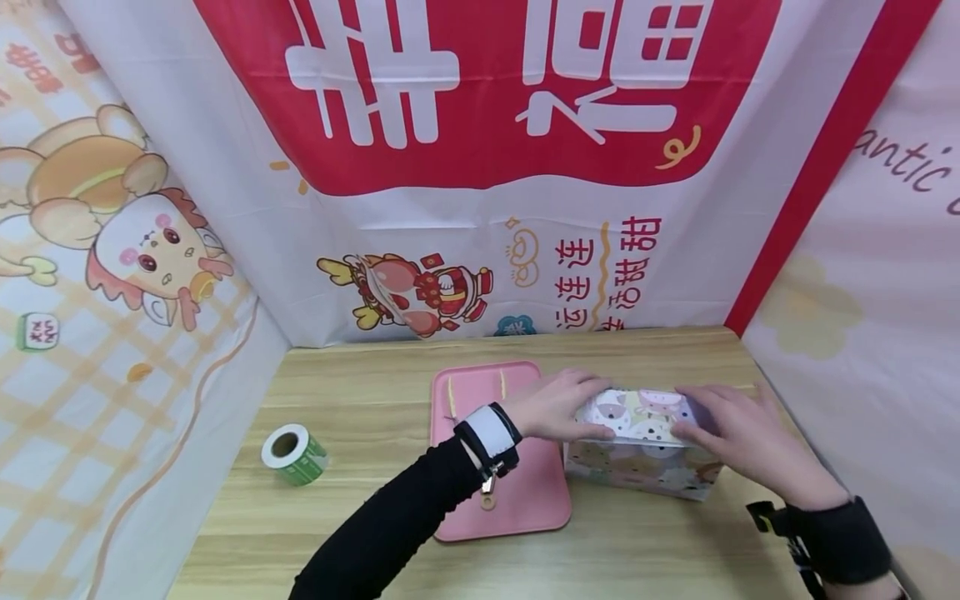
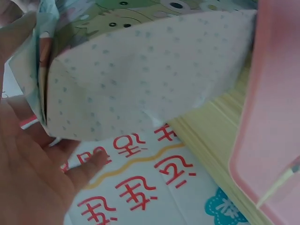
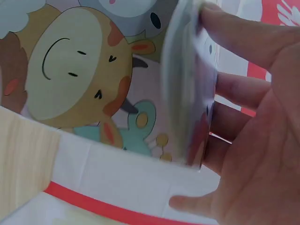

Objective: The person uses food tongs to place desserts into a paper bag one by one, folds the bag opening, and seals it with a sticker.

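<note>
A paper bag (image 1: pixel 637 467) printed with cartoon animals stands on the right part of the table, its top edge folded over into a flap (image 1: pixel 637 414). At the left end of that flap, my left hand (image 1: pixel 558 406) grips the paper between thumb and fingers. My right hand (image 1: pixel 750 442) holds the opposite end, thumb on the near side and fingers behind. The left wrist view shows the bag's dotted side panel (image 2: pixel 140 79) bulging outward beside my left hand (image 2: pixel 37 164). In the right wrist view, the folded edge (image 3: pixel 180 89) lies between my right thumb and fingers.
Left of the bag lies a pink tray (image 1: pixel 525 500), partly under my left forearm. Thin yellow strips (image 1: pixel 503 383) and a small metal piece with a round end (image 1: pixel 487 500) lie on it. A green label roll (image 1: pixel 300 458) sits farther left. Printed cloth walls surround the wooden table.
</note>
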Demonstrator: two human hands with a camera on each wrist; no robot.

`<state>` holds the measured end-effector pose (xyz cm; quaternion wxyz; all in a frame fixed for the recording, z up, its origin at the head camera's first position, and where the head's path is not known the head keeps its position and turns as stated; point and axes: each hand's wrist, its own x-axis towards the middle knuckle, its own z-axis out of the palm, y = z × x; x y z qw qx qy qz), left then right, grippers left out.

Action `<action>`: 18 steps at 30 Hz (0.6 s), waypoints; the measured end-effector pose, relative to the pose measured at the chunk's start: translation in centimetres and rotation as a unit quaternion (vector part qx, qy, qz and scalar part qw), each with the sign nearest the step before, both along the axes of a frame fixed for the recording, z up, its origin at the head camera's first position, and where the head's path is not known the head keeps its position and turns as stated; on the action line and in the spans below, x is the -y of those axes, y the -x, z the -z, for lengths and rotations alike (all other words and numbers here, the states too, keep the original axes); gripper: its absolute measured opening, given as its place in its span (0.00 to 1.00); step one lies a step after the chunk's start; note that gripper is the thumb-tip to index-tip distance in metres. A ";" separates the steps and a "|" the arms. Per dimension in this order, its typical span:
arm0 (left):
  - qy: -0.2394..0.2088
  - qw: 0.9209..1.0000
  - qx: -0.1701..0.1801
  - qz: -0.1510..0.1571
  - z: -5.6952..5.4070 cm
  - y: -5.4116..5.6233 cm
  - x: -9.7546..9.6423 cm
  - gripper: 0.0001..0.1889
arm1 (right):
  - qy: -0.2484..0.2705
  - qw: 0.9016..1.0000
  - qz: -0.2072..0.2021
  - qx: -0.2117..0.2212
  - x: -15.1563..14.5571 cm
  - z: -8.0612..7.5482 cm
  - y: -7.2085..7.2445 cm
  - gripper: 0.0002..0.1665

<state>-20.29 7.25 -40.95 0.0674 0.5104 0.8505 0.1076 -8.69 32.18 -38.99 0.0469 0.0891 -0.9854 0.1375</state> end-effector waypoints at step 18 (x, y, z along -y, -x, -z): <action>-0.028 0.998 0.029 0.045 0.3 1.6 -1.0 0.31 | 0.014 0.999 -0.007 -0.042 0.8 1.8 1.7 0.26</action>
